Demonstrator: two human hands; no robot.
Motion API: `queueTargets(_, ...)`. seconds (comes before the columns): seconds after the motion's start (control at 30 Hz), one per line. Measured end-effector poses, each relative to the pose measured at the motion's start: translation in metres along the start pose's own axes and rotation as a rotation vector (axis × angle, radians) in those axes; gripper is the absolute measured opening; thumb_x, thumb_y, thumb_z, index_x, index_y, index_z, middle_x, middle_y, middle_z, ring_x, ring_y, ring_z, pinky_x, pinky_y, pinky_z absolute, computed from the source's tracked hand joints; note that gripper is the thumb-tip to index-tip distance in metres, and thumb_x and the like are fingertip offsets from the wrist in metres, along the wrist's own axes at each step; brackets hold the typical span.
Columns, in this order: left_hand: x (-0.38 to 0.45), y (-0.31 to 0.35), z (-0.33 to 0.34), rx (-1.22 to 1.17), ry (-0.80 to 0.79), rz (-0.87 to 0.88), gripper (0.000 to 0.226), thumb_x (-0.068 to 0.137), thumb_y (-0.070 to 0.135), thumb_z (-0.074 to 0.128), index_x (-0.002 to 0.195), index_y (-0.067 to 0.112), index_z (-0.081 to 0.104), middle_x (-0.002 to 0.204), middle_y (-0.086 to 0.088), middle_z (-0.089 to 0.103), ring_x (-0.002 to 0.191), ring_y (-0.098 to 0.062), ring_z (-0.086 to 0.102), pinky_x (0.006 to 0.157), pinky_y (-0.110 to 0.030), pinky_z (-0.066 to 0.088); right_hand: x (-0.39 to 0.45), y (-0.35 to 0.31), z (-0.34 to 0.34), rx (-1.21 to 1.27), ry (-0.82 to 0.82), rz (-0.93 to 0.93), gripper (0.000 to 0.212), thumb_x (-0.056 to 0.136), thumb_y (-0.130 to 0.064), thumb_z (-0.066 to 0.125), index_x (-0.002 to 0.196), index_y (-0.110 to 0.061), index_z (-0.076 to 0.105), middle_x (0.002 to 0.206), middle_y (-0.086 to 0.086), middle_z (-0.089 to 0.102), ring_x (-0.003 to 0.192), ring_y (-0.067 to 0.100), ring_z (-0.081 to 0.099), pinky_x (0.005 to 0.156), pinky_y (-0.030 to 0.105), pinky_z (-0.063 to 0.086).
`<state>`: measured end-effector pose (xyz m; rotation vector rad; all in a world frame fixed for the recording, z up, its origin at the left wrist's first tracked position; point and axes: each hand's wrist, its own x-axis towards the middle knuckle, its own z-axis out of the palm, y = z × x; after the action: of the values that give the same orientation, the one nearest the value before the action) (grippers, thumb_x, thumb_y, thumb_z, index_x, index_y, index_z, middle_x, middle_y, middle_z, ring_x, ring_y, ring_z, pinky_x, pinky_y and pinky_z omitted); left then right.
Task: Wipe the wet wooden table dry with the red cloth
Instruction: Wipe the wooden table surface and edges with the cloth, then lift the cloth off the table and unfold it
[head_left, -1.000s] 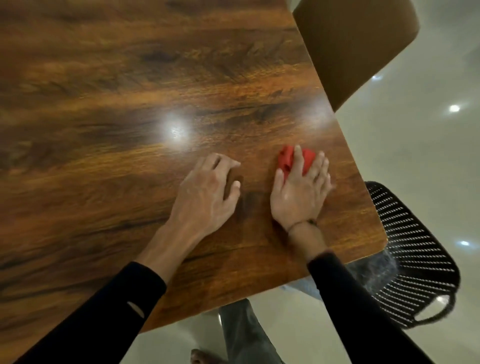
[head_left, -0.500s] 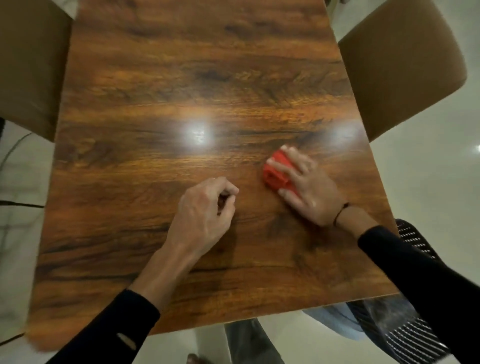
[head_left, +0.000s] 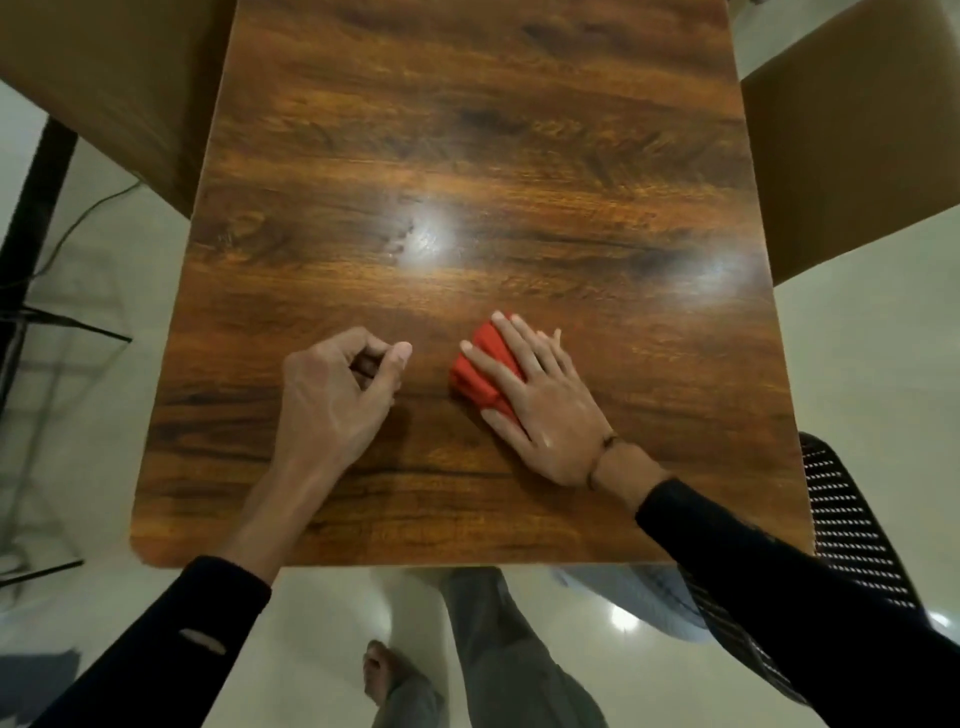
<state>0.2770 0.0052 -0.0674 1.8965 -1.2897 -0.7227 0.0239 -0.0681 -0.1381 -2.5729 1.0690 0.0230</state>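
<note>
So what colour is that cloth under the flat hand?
Red: the folded cloth under the right hand, seen in the head view.

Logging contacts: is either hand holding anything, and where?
Right hand presses flat on the red cloth's top; left hand, curled, holds nothing.
</note>
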Motion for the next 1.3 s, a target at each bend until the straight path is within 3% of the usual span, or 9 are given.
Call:
queueTargets(0.1,-0.024,-0.011,-0.016,0.034,0.004,-0.021,0.025,0.103,0.034,0.07,0.082,0.021,0.075,0.073,0.011,0.073,0.069,-0.008,0.071,0.073,-0.039,0.062,-0.063,-0.018,0.018,-0.004,-0.003,0.031,0.068,0.113,-0.061,0.034,0.173,-0.041,0.007,0.182,0.003,-0.006,0.168,0.026,-0.007,0.134,0.062,0.007)
queueTargets(0.3,-0.078,-0.028,-0.039,0.029,0.039,-0.13,0.024,0.103,0.038,0.068,0.081,0.029,0.071,0.072,0.016,0.071,0.07,-0.006,0.071,0.073,-0.031,0.061,-0.092,-0.138,0.064,0.081,0.157,0.543,0.072,0.109,-0.059,0.033,0.174,-0.036,0.01,0.181,0.009,-0.01,0.168,0.033,-0.007,0.133,0.059,-0.004)
queueTargets(0.5,-0.119,-0.032,-0.068,-0.009,0.064,-0.22,0.012,0.104,0.033,0.068,0.094,0.033,0.074,0.083,0.019,0.074,0.081,0.0,0.072,0.074,-0.026,0.06,-0.055,-0.223,0.065,0.214,0.011,0.294,0.071,0.112,-0.041,0.051,0.173,-0.035,0.017,0.18,0.015,0.007,0.165,0.041,0.011,0.133,0.064,0.013)
queueTargets(0.6,-0.131,-0.028,-0.092,-0.014,0.041,-0.299,0.016,0.108,0.027,0.061,0.119,0.033,0.071,0.117,0.013,0.069,0.103,0.007,0.064,0.09,-0.019,0.053,-0.042,-0.241,0.038,0.647,0.01,0.17,0.051,0.111,-0.033,0.054,0.16,-0.027,0.044,0.159,0.008,0.047,0.139,0.027,0.047,0.117,0.051,0.044)
queueTargets(0.77,-0.142,-0.007,-0.123,-0.209,-0.007,-0.551,0.034,0.113,0.036,0.049,0.144,0.027,0.061,0.138,0.009,0.06,0.127,-0.009,0.058,0.104,-0.03,0.049,-0.028,-0.271,-0.01,1.649,-0.157,0.663,0.054,0.096,-0.061,0.06,0.147,-0.043,0.054,0.141,0.011,0.064,0.117,0.031,0.071,0.083,0.042,0.062)
queueTargets(0.87,-0.147,0.015,-0.128,-0.432,-0.098,-0.66,0.034,0.112,0.044,0.05,0.144,0.034,0.057,0.135,0.011,0.063,0.124,-0.009,0.064,0.09,-0.03,0.059,-0.022,-0.272,-0.024,1.986,-0.272,0.776,0.076,0.098,-0.07,0.059,0.159,-0.027,0.051,0.15,0.019,0.062,0.137,0.037,0.063,0.103,0.048,0.056)
queueTargets(1.07,-0.142,0.045,-0.161,-0.654,-0.051,-0.655,0.053,0.107,0.038,0.061,0.157,0.034,0.046,0.146,0.002,0.058,0.124,-0.018,0.068,0.093,-0.039,0.064,-0.001,-0.277,-0.073,2.026,-0.292,0.561,0.045,0.112,-0.034,0.051,0.156,-0.022,0.052,0.151,0.021,0.06,0.138,0.041,0.06,0.112,0.057,0.052)
queueTargets(1.17,-0.141,0.054,-0.182,-0.67,-0.014,-0.599,0.046,0.107,0.034,0.062,0.151,0.038,0.048,0.145,-0.001,0.055,0.12,-0.022,0.069,0.077,-0.026,0.062,0.015,-0.286,-0.099,1.962,-0.356,0.447,0.051,0.105,-0.031,0.059,0.152,-0.015,0.051,0.144,0.022,0.063,0.127,0.036,0.065,0.107,0.056,0.054)
queueTargets(1.3,-0.141,0.056,-0.203,-0.764,0.031,-0.601,0.06,0.101,0.048,0.069,0.153,0.035,0.042,0.139,0.001,0.061,0.117,-0.013,0.071,0.088,-0.034,0.063,0.043,-0.313,-0.105,1.728,-0.371,0.335,0.039,0.1,-0.033,0.068,0.13,-0.012,0.057,0.137,0.031,0.059,0.12,0.038,0.062,0.112,0.071,0.043)
